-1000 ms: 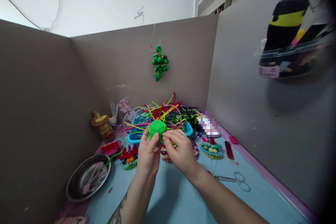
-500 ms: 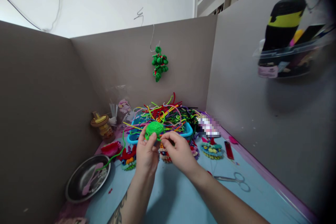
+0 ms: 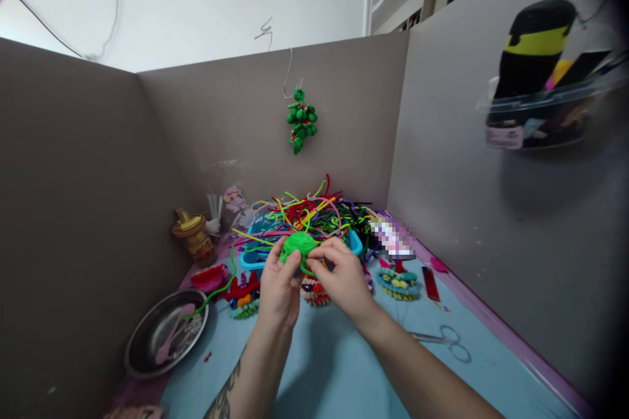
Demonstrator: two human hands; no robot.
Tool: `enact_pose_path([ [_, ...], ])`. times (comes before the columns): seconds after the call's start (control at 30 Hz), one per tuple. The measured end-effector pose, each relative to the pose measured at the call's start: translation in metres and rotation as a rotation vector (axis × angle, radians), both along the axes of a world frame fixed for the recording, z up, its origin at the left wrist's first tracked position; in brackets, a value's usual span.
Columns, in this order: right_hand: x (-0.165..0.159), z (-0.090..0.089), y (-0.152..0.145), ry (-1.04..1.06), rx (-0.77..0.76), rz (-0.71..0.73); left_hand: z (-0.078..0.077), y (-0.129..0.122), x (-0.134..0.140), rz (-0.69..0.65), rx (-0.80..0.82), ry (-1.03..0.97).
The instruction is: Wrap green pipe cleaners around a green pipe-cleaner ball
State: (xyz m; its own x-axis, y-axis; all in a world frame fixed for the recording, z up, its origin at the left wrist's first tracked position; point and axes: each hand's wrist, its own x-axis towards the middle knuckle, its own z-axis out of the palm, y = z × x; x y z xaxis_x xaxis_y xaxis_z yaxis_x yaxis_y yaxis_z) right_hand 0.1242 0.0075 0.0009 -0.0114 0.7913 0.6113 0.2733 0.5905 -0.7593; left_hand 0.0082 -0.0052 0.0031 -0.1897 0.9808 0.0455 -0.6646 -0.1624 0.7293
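A bright green coil of pipe cleaner (image 3: 301, 243), wound into a rounded cap shape, is held above the table in front of the blue tray. My left hand (image 3: 281, 285) grips its left side, with the thumb across the lower front. At its right edge my right hand (image 3: 343, 275) pinches with thumb and fingertips; a green pipe cleaner strand shows just below these fingers. Several small pipe cleaner figures surround the hands: a red and teal one (image 3: 244, 298) at left, an orange and white one (image 3: 315, 291) partly hidden behind them, and a teal and yellow one (image 3: 399, 281) at right.
Behind the hands stands a blue tray (image 3: 251, 262) heaped with coloured pipe cleaners (image 3: 314, 213). A metal bowl (image 3: 135, 347) holding a pink spoon (image 3: 171, 340) sits left. Scissors (image 3: 449, 340) lie right. A green ornament (image 3: 301, 121) hangs from the back partition.
The green coil and both hands appear slightly further right in view, along with a small shift of the whole scene. My right fingers have moved in against the coil's edge.
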Motion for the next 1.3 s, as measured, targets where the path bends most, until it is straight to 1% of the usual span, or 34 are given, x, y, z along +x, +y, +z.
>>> enact_pose_path([
  [0.13, 0.001, -0.001, -0.001, -0.145, 0.135, -0.108, -0.001, 0.001, 0.0, -0.056, 0.001, 0.02],
  [0.2, 0.0, -0.001, -0.002, -0.169, 0.148, -0.137, -0.001, 0.001, 0.0, -0.063, 0.004, 0.016],
  [0.27, -0.001, -0.001, -0.003, -0.166, 0.124, -0.15, 0.0, 0.001, 0.001, -0.037, 0.009, 0.023],
  [0.33, -0.003, -0.001, -0.004, -0.134, 0.064, -0.149, -0.001, 0.0, 0.003, 0.007, 0.015, 0.039],
  [0.4, -0.005, -0.001, -0.005, -0.053, -0.029, -0.122, -0.003, 0.0, 0.005, 0.056, 0.023, 0.064],
  [0.53, -0.009, -0.002, -0.004, 0.206, -0.226, 0.003, -0.007, -0.001, 0.008, 0.14, 0.057, 0.145],
  [0.7, -0.013, -0.008, 0.0, 0.479, -0.425, 0.154, -0.004, -0.006, 0.01, 0.183, 0.078, 0.237],
  [0.83, -0.017, -0.01, 0.003, 0.697, -0.506, 0.199, -0.004, -0.008, 0.012, 0.186, 0.08, 0.272],
  [1.0, -0.019, -0.011, 0.006, 0.907, -0.61, 0.247, -0.007, -0.006, 0.013, 0.214, 0.082, 0.252],
  [1.1, -0.021, -0.014, 0.007, 0.974, -0.676, 0.286, -0.008, -0.004, 0.011, 0.224, 0.077, 0.246],
  [1.23, -0.023, -0.019, 0.008, 0.946, -0.727, 0.364, -0.009, 0.0, 0.008, 0.231, 0.053, 0.189],
  [1.3, -0.024, -0.021, 0.008, 0.95, -0.76, 0.373, -0.009, 0.002, 0.006, 0.234, 0.037, 0.147],
])
